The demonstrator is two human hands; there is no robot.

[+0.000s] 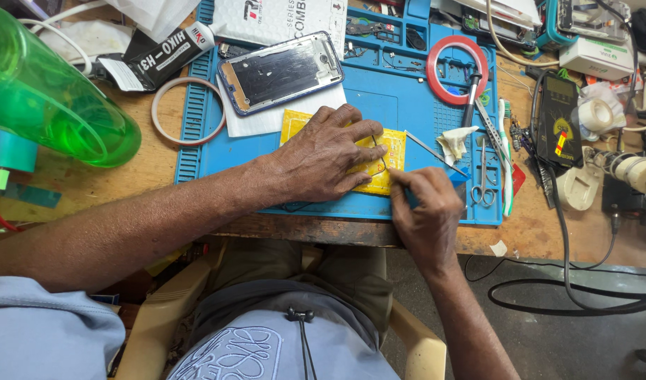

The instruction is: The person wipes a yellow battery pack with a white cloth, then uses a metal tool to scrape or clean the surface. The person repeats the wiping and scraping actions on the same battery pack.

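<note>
Left hand (pixel 323 158) spread flat, fingers open, pinning yellow sheet (pixel 386 156) on blue mat (pixel 379 91) near table's front edge; right hand (pixel 425 204) pinched around small blue tool (pixel 458 180). Risk: slipping tool could tear sheet or nick fingertips.

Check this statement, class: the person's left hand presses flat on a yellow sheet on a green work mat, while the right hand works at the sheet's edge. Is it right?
One detail is wrong: the work mat is blue, not green, as the head view shows. The left hand does press on the yellow sheet, and the right hand works at its edge.
</note>
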